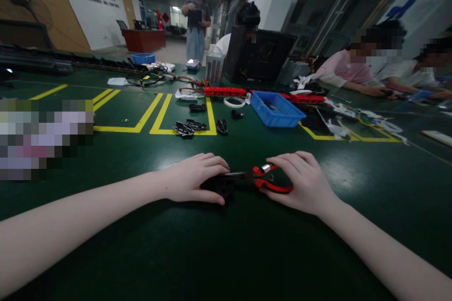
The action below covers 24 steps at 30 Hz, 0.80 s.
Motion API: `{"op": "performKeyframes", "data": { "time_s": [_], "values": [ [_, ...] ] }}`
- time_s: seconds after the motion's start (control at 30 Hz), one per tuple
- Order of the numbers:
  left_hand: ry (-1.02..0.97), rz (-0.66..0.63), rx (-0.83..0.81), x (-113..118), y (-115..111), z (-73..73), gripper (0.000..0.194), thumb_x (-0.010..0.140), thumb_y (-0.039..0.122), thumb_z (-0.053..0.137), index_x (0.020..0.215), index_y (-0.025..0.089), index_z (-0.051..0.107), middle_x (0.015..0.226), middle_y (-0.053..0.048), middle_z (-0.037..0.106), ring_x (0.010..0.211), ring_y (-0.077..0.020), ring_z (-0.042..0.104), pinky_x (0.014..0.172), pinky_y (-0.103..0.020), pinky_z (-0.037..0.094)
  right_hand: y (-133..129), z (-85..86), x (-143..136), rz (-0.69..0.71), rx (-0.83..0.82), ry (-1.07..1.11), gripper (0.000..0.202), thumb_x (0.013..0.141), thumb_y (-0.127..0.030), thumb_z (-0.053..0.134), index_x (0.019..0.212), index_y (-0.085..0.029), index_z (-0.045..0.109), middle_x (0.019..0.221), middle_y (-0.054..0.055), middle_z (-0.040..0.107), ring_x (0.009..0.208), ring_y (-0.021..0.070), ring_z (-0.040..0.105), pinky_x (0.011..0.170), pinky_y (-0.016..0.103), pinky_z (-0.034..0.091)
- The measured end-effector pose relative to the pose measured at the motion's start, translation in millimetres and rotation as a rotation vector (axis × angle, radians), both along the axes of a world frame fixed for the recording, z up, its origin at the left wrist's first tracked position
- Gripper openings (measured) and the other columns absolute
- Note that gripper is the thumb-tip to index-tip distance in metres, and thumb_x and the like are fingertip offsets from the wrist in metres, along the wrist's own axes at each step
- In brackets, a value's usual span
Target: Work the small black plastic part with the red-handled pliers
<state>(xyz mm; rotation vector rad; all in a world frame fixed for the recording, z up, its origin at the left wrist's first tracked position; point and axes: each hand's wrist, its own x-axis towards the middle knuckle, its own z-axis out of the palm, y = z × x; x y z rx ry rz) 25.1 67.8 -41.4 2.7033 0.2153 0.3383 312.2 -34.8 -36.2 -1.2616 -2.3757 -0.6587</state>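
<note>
One small black part (226,190) is on the green table (169,254) right in front of this person, and it's pretty hard to see because the left hand (197,178) covers a chunk of it. The fingers there are curled in around it, thumb on the near side, so it's pinched in that gap. The right hand (306,182) has its fingers wrapped round the red handles of some pliers (259,179), handles spread a bit, nose pointing at the left fingers. Can't tell if the pliers actually bite on the part, too dark down there.

Just past the hands, there's a bunch of black pieces (192,125) lying in and around a box of yellow tape (158,114). To the right of those sit a little dark round piece (237,114), a white ring (228,104) and a blue bin (282,119) with dark stuff in it. Red strips (225,91) run along behind, then cables (150,77), a silver metal box (213,69) and a big black case (263,59) that hides part of one person (231,18) standing back there. Another person (195,40) stands beside them holding something dark. Two more people (349,68) lean over the table at right. Thing at far left is blurred out, no clue.
</note>
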Motion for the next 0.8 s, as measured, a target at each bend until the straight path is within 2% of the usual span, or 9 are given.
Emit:
{"op": "performKeyframes", "data": {
  "time_s": [0.37,0.8],
  "values": [
    [0.015,0.006,0.021,0.0,0.2,-0.1,0.053,0.088,0.053,0.061,0.126,0.017,0.052,0.129,-0.011,0.055,0.113,-0.027,0.053,0.096,-0.04,0.043,2.4,1.4,1.9,0.016,0.0,0.008,0.05,0.076,-0.046,0.068,0.114,-0.016,0.056,0.097,0.011,0.07,0.086,0.0258,0.066,0.084,0.042,0.041],
    [0.022,0.013,0.024,-0.2,0.3,-1.3,0.053,0.088,0.053,0.06,0.126,0.018,0.052,0.13,-0.011,0.054,0.114,-0.0268,0.053,0.096,-0.039,0.043,0.1,1.8,-0.7,0.021,-0.004,0.03,0.045,0.078,-0.045,0.067,0.11,-0.016,0.056,0.093,0.01,0.07,0.083,0.0241,0.066,0.078,0.039,0.041]
  ]
}}
